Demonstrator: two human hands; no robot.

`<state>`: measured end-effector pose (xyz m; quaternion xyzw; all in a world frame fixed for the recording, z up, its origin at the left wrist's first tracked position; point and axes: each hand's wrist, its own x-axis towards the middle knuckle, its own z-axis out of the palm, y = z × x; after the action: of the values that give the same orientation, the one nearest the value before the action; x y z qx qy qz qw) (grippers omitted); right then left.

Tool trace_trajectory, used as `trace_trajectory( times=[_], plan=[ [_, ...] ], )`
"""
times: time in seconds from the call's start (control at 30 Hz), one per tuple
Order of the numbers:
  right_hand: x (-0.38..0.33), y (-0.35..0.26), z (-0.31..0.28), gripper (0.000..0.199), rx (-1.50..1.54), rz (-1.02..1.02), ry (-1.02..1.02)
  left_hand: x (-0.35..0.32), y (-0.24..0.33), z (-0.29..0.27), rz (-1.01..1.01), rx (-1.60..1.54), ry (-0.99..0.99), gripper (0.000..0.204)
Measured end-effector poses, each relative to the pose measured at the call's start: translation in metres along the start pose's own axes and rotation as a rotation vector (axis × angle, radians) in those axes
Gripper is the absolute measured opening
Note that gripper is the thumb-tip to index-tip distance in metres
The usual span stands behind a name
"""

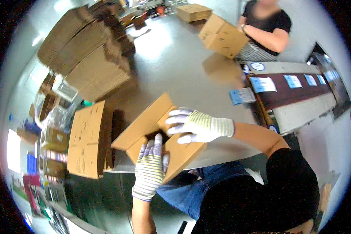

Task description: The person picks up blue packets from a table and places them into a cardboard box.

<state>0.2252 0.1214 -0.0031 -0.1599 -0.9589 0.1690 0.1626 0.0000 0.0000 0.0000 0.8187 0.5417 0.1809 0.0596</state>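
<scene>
Left hand [150, 167], in a striped knit glove with pale coated fingers, comes up from the lower edge; fingers curl over the near flap of a brown corrugated cardboard box [156, 134] that is partly folded, gripping it at the dark opening in the middle. Right hand [197, 125], same kind of glove, lies palm-down on the box's upper right flap, fingers spread toward the left and bent over the flap edge, holding it. The box sits at the near edge of the grey glossy desk [175, 66], its lower corner hanging past that edge. Its long axis runs diagonally, from lower right near the person to upper left; the far flap points up and away. Just left of the box, a flat brown cardboard sheet [85, 140] stands on edge. Further up-left of the box, a tall leaning stack of flat cardboard blanks [85, 50]. Well beyond the box, upper right, another person in a dark shirt holds a closed brown carton [221, 36]. Right of the box, a dark belt with blue-and-white labels [288, 87].
</scene>
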Motion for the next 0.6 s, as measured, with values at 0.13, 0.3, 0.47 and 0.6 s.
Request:
trace_trajectory(
  times=[0.13, 0.3, 0.47, 0.6],
  plan=[
    [0.027, -0.029, 0.021, 0.043, 0.256, -0.054, 0.111, -0.039, 0.011, -0.026, -0.261, -0.073, 0.03, 0.037],
    [0.025, -0.038, 0.024, 0.053, 0.512, 0.18, 0.248, -0.124, -0.007, -0.037, -0.705, -0.361, 0.759, 0.035],
    [0.057, -0.066, 0.017, 0.079, 0.66, 0.261, 0.33, -0.126, 0.011, -0.006, -0.646, -0.854, 1.314, 0.046],
    [0.071, -0.093, -0.032, 0.067, 0.367, 0.257, 0.32, -0.147, 0.03, 0.091, -0.824, -0.695, 0.849, 0.053]
  ],
)
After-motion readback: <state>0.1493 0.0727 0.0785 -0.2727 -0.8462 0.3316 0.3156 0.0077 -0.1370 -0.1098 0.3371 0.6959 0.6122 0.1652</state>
